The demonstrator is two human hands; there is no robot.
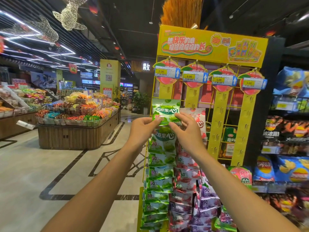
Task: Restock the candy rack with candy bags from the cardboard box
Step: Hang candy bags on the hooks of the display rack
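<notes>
A green candy bag [165, 109] is held against the leftmost hanging strip [164, 90] of the yellow candy rack [209, 46]. My left hand [143, 127] pinches its lower left corner. My right hand [187, 129] pinches its lower right edge. Below it, a column of several green bags [159, 173] hangs on the same strip. Pink bags [185, 174] and purple bags [209, 198] fill the lower part of the neighbouring strips. The upper parts of the strips are bare. No cardboard box is in view.
Shelves of chip bags [287, 164] stand right of the rack. A wooden island of loose sweets [75, 131] sits to the left across a tiled aisle [50, 164]. A person [126, 97] stands far down the aisle. Price tags [167, 72] hang atop each strip.
</notes>
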